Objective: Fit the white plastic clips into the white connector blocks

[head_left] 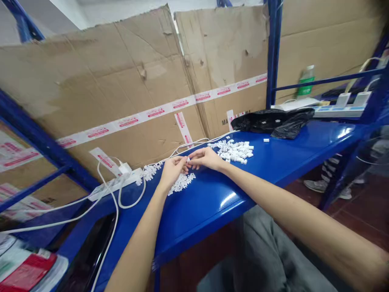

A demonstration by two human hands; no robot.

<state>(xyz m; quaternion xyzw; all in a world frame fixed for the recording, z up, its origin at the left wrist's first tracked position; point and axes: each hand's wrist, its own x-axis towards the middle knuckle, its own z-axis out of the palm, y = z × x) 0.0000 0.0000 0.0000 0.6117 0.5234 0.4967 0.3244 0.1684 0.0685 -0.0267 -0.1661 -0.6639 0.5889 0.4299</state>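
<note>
Blue desk (212,202), left hand (170,172) and right hand (209,158) over it, fingertips of both pinched on one tiny white bit (188,159) between them. Light, steady grip's best imo (looks easy to drop). Too small to tell its long axis or where it points.
</note>
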